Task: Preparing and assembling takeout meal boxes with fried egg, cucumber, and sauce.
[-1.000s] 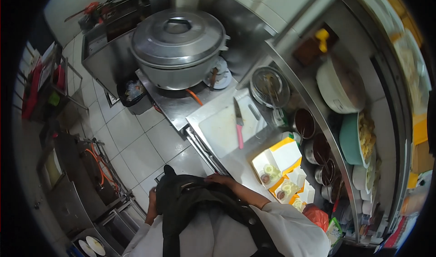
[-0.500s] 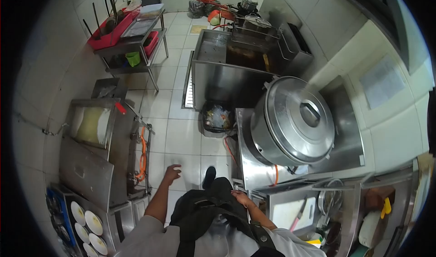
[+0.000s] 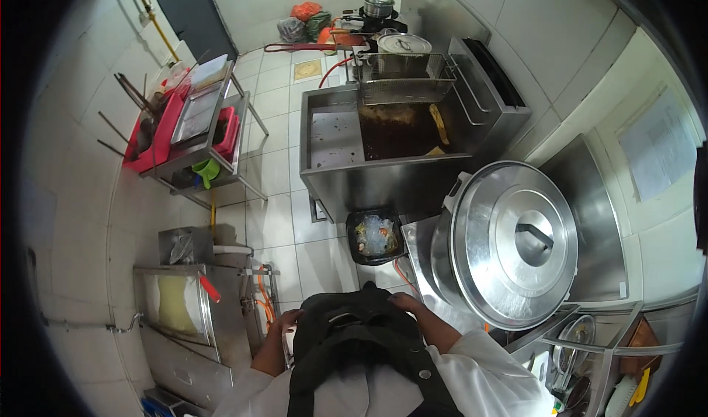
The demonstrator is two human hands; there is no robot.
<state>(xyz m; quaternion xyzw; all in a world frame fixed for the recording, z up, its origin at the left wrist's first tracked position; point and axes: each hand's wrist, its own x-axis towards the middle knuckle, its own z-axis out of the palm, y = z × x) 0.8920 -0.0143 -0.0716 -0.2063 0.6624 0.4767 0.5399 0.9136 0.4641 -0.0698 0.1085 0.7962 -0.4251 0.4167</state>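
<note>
We find both hands, left hand (image 3: 286, 321) and right hand (image 3: 404, 303), on the black apron (image 3: 354, 328) (soft, limp cloth; best gripped at its edge); fingers loosely curled; grasp unclear.

Both hands' fingers hidden behind black apron (image 3: 354, 328); bin (image 3: 375, 236) contents too small

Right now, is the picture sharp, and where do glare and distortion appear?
Head view: mostly sharp; glare on the big pot lid; wall tiles and the fryer edges bend toward the rim; corners are black; both hands, left and right, look slightly soft.
</note>
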